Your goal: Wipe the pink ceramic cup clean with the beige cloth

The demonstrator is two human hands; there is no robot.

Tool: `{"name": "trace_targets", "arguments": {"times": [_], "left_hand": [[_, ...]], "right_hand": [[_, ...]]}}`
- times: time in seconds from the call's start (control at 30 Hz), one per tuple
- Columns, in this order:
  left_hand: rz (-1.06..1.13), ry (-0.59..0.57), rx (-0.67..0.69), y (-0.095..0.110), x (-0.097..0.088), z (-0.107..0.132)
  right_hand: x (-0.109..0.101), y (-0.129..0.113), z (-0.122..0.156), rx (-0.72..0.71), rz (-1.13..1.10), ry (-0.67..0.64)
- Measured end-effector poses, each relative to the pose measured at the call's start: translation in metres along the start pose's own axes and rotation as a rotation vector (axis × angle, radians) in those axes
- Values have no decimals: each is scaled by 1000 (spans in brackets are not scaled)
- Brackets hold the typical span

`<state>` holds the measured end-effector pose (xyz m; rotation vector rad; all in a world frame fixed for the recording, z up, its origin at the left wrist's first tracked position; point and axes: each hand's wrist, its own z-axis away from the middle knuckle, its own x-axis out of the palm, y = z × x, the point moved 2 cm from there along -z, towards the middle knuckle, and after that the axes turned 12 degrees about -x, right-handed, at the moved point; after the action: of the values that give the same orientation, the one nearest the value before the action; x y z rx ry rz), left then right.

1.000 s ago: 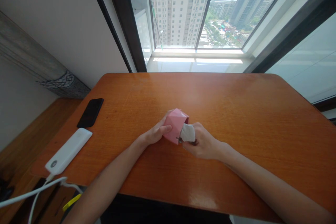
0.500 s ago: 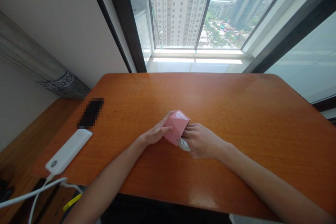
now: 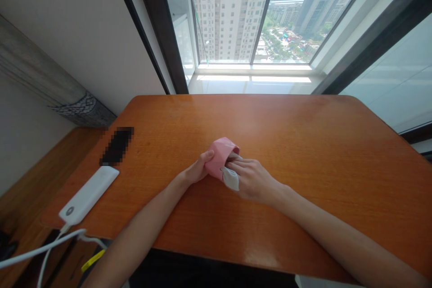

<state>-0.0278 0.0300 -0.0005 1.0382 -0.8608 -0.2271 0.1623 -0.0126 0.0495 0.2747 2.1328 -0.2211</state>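
Note:
A small pink folded pouch (image 3: 220, 159) lies tilted near the middle of the orange wooden table (image 3: 303, 144). My left hand (image 3: 197, 170) curls round its left side, thumb and fingers pinching the pink edge. My right hand (image 3: 251, 177) rests at the pouch's open right side, its fingertips inside the mouth. A white piece (image 3: 231, 178) sticks out under the pouch, pressed by my right thumb. What the white piece is I cannot make out.
A white power bank (image 3: 88, 193) lies near the table's left edge with white cables (image 3: 43, 247) running off the corner. A dark phone (image 3: 117, 145) lies just beyond it. A large window (image 3: 256, 18) stands past the far edge.
The pouch has turned so its open mouth faces up and right. My right fingers have gone into the mouth, and the white piece has moved from beside the pouch to under it.

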Motion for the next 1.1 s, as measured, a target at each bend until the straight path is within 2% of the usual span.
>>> {"name": "trace_targets", "arguments": {"times": [0.07, 0.13, 0.27, 0.37, 0.43, 0.53, 0.67, 0.8, 1.1], "left_hand": [[-1, -23, 6, 0, 1, 0], [-5, -41, 39, 2, 4, 0], [-20, -25, 108, 7, 9, 1], [-43, -47, 104, 8, 10, 1], [-65, -69, 91, 9, 12, 2], [-106, -85, 101, 12, 15, 3], [-143, -87, 135, 14, 15, 2], [-205, -40, 128, 11, 8, 0], [-261, 26, 130, 7, 1, -1]], "right_hand": [[0, 0, 1, 36, -70, 45], [-4, 0, -1, 161, -205, 95], [-19, -2, -7, 642, -632, 258], [-26, -6, -13, 970, -1027, 387], [-28, -7, -18, 1120, -1219, 511], [-28, -9, -23, 1265, -1433, 669], [-20, -9, -22, 1370, -1592, 790], [-14, -2, -15, 1348, -1586, 876], [-15, 2, -9, 1231, -1497, 761]]}}
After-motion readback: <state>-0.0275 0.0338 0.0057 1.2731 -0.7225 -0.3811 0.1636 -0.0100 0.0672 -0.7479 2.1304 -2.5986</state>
